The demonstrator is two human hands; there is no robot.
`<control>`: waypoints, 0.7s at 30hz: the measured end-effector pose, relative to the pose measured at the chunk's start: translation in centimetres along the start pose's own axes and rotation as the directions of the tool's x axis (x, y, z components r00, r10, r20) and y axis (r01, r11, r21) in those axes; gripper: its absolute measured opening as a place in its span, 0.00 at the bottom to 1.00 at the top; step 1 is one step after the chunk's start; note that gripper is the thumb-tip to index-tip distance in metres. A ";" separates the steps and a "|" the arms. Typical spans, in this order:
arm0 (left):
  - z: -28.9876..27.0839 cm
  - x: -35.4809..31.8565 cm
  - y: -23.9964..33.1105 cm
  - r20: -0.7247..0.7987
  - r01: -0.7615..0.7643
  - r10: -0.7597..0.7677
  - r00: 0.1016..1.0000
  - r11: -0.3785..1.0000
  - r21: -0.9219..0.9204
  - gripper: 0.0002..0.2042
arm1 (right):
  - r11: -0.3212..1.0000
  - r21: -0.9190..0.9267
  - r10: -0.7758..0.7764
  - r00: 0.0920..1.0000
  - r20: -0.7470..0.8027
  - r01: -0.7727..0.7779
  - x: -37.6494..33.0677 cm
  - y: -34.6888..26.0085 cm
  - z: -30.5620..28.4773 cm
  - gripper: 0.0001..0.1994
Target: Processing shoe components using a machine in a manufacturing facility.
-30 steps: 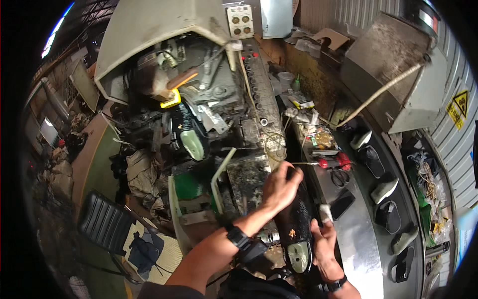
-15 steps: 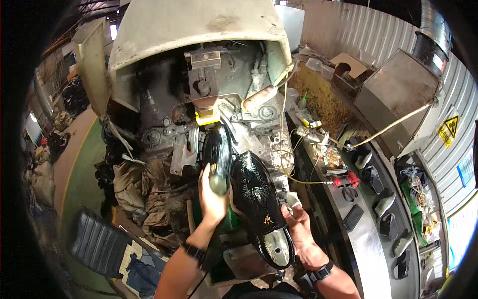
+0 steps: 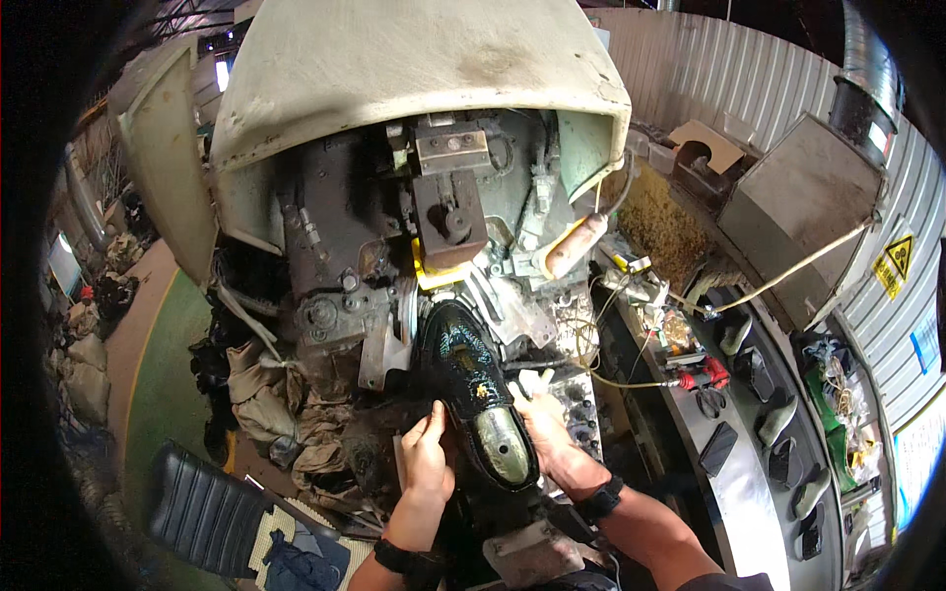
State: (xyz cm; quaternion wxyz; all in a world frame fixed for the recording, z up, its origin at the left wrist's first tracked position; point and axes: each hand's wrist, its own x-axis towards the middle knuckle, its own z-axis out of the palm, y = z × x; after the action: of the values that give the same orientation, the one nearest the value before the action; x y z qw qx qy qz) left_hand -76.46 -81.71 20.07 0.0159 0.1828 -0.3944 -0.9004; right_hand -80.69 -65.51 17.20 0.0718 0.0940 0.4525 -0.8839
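A glossy black shoe upper on a last (image 3: 463, 379) stands sole-up in front of a large, grimy shoe-lasting machine (image 3: 414, 197). Its toe points into the machine's jaws, and the pale heel end of the last (image 3: 501, 445) faces me. My left hand (image 3: 426, 458) presses against the left side of the shoe near the heel. My right hand (image 3: 542, 419) grips the right side. Both wrists carry dark bands.
A curved metal conveyor rack (image 3: 759, 463) at the right carries several dark shoe parts on pegs. Red-handled tool (image 3: 702, 376) and cables lie beside the machine. Dirty rags (image 3: 271, 404) hang at the left. A black ribbed seat (image 3: 202, 512) sits lower left.
My view has closed in on the machine. The shoe has gone from held in front of me to set toe-first into the machine, with both hands now on its sides.
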 end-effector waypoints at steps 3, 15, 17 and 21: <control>-2.1 2.9 -0.6 0.007 -0.042 0.042 0.999 0.999 0.025 0.13 | 0.999 -0.026 0.030 1.000 -0.001 -0.030 2.0 0.0 0.9 0.33; -0.3 7.1 -6.7 -0.371 -0.298 0.273 0.888 0.954 -0.012 0.15 | 0.996 0.078 0.031 0.999 0.035 -0.033 5.3 2.0 0.2 0.24; -1.3 8.4 -8.6 -0.331 -0.348 0.307 0.892 0.935 -0.071 0.15 | 0.984 0.032 -0.176 0.984 0.011 0.176 5.5 2.3 0.1 0.21; -2.0 9.2 -9.4 -0.337 -0.337 0.309 0.889 0.941 -0.026 0.14 | 0.997 0.065 -0.047 0.998 -0.035 0.049 5.3 1.9 0.4 0.17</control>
State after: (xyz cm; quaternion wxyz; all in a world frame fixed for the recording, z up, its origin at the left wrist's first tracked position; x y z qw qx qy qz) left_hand -83.29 -78.19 9.15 0.2383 0.2612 -0.3731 -0.8578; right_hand -85.50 -67.14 14.69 0.0397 0.1001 0.4267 -0.8980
